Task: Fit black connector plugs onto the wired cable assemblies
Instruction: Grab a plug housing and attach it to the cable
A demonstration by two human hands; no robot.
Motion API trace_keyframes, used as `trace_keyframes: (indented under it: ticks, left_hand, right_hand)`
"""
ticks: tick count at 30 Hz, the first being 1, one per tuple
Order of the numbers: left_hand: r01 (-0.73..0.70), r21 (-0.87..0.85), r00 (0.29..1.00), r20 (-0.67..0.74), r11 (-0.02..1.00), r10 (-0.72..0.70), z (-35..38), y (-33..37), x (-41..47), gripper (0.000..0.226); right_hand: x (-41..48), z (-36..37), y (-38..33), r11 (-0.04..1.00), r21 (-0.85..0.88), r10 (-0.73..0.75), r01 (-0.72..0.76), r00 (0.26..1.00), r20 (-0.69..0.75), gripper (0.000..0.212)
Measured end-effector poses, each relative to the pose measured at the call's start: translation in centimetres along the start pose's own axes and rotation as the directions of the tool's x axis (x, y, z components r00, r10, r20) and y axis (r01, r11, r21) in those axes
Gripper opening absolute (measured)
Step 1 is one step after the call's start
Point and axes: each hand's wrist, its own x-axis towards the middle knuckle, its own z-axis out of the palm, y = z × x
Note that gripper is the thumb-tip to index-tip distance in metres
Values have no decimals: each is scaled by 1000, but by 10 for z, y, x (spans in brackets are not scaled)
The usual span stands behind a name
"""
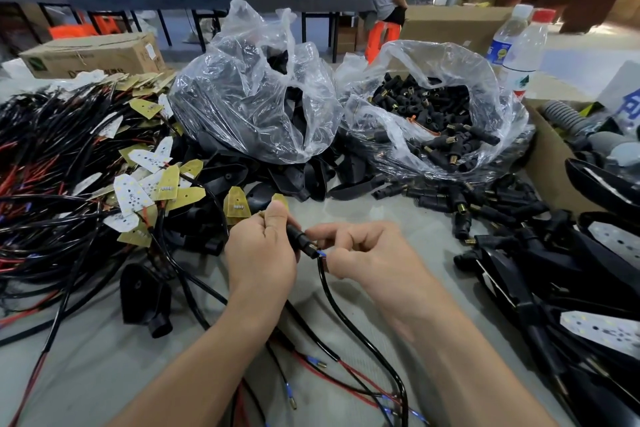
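My left hand (261, 253) grips a black connector plug (300, 238) in the middle of the table, fingers curled round its far end. My right hand (360, 250) pinches the end of a black cable (334, 302) right at the plug's near opening, where a blue-sleeved terminal (322, 254) shows. The cable runs down toward me between my forearms. More loose wires with blue-sleeved metal pins (320, 363) lie on the table below my hands.
A clear bag of black plugs (429, 114) sits at the back right, with spilled plugs (460, 204) before it. Another bag of black housings (249, 94) stands centre. Tangled cables with LED boards (138, 191) fill the left. Finished assemblies (554, 288) and water bottles (519, 55) are right.
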Motion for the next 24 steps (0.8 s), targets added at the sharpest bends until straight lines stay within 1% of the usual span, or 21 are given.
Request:
trace_keyframes:
  ticks: [3, 5, 8, 11, 15, 17, 19, 21, 23, 24]
  left_hand:
    - [-41, 35, 999, -15, 999, 42, 0, -1, -2, 45]
    - [-43, 56, 999, -11, 997, 44, 0, 1, -3, 45]
    - [-34, 91, 999, -16, 995, 36, 0, 2, -6, 46]
    - [-60, 100, 997, -36, 993, 63, 0, 1, -8, 54]
    - [-80, 72, 996, -35, 994, 83, -2, 3, -5, 48]
    - [-59, 35, 997, -53, 998, 61, -4, 5, -2, 48]
    - [-50, 66, 995, -88, 997, 56, -7, 5, 0, 51]
    - [-96, 164, 983, -138, 982, 120, -9, 6, 0, 57]
    - [-175, 234, 963, -160, 956, 215, -10, 8, -3, 55]
    - [-193, 247, 958, -160, 949, 237, -9, 9, -5, 54]
  right_hand:
    - [2, 4, 1, 989, 146, 9, -14, 999, 34, 34]
    - [3, 5, 0, 969, 240, 58, -63, 998, 26, 40]
    - [4, 6, -2, 930, 341, 148, -133, 989, -18, 43]
    - [4, 6, -3, 912, 379, 199, -155, 977, -80, 47]
    - [4, 6, -3, 909, 384, 209, -160, 974, -89, 44]
    - [4, 5, -1, 918, 361, 208, -164, 975, -84, 41]
    - [3, 4, 1, 945, 290, 179, -149, 981, -80, 37]
    - [2, 5, 3, 980, 165, 127, -109, 987, -97, 32]
    - [1, 8, 5, 999, 0, 51, -51, 991, -123, 28]
    - [0, 10, 5, 998, -60, 18, -27, 989, -144, 25]
